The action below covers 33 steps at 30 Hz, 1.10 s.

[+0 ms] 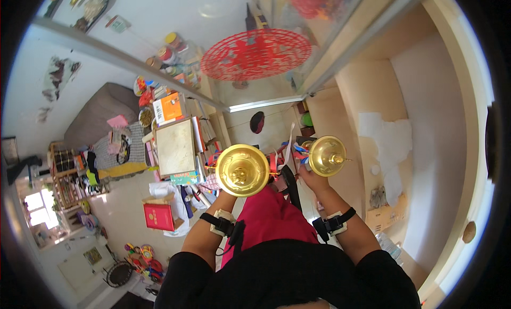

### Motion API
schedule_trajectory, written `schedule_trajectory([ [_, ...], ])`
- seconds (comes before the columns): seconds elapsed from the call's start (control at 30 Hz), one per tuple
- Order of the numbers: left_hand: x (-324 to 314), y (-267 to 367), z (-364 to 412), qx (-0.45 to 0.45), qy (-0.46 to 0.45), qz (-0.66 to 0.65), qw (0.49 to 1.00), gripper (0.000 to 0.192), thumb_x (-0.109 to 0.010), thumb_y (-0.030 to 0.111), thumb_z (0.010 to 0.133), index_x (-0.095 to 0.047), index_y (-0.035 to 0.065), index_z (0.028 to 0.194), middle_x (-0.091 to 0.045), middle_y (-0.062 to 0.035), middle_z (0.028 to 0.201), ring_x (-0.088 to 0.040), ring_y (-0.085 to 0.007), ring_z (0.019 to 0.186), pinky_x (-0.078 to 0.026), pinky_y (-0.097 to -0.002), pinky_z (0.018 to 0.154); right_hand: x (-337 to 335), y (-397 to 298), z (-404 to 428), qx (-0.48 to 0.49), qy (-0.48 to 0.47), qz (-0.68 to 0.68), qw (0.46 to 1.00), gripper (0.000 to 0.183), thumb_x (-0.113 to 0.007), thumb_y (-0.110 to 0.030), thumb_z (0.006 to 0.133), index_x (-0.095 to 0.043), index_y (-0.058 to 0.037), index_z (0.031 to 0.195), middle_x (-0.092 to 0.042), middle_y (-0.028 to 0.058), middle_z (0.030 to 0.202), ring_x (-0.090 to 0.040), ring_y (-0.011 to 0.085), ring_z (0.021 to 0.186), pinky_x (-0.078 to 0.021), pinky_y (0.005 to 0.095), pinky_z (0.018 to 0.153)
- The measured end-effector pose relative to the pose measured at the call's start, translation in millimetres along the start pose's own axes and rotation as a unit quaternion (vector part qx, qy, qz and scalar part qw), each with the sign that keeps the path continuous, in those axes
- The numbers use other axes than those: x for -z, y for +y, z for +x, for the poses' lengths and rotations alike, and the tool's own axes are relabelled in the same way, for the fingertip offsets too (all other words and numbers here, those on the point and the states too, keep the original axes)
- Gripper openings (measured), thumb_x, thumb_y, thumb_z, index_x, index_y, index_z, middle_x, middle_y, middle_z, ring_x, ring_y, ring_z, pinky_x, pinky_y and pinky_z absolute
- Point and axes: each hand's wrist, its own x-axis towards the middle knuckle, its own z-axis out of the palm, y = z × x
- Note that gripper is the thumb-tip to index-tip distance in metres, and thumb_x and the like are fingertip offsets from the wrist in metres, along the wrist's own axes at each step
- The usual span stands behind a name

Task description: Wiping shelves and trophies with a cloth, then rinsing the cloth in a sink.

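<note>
Two gold-coloured metal trophies with domed tops and red and blue ribbons are in front of me. My left hand (226,199) is mostly hidden beneath the larger-looking left trophy (242,170), with only the wrist side showing; its fingers cannot be seen. My right hand (313,180) is closed around the body of the right trophy (327,156), below its gold lid. The two trophies stand apart from each other. A white ribbon (290,145) rises between them. Both forearms bear black straps with small devices.
Ahead, a red openwork paper cutting (256,54) is on a glass pane with a metal frame (265,104). Left are a board (175,147) on stacked books and a red booklet (158,216). A wooden cabinet (383,157) stands right. A dark shoe-like item (257,122) lies on the floor.
</note>
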Motion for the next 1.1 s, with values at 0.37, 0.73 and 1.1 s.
schedule_trajectory([
  [0.37, 32.9, 21.5, -35.8, -0.051, -0.026, -0.052, 0.997, 0.044, -0.04, 0.036, 0.09, -0.048, 0.0042, 0.119, -0.054, -0.0168, 0.114, -0.056, -0.0288, 0.101, -0.05, -0.0431, 0.082, -34.7, 18.6, 6.5, 0.054, -0.043, 0.022, 0.997, 0.04, -0.057, 0.001, 0.073, -0.05, -0.0017, 0.112, -0.054, 0.0078, 0.11, -0.048, 0.018, 0.105, -0.0365, 0.0299, 0.091],
  [0.73, 119.8, 79.6, -63.2, -0.253, 0.069, -0.005, 0.965, 0.049, -0.04, 0.041, 0.089, -0.044, 0.005, 0.122, -0.051, -0.0151, 0.117, -0.052, -0.0264, 0.106, -0.044, -0.0446, 0.091, -29.6, 0.2, 11.5, 0.039, 0.022, 0.035, 0.998, 0.019, -0.06, -0.008, 0.069, -0.061, -0.0051, 0.088, -0.061, 0.0095, 0.086, -0.057, 0.0269, 0.083, -0.0441, 0.0387, 0.075],
  [1.1, 77.0, 57.5, -28.6, -0.244, 0.046, 0.061, 0.967, 0.048, -0.042, 0.043, 0.089, -0.047, 0.0053, 0.119, -0.053, -0.0127, 0.115, -0.053, -0.0237, 0.104, -0.045, -0.0406, 0.089, 15.1, -1.4, 0.6, 0.001, -0.001, 0.03, 1.0, 0.032, -0.057, -0.007, 0.075, -0.055, -0.0061, 0.107, -0.058, 0.0097, 0.105, -0.054, 0.0231, 0.099, -0.0414, 0.037, 0.086],
])
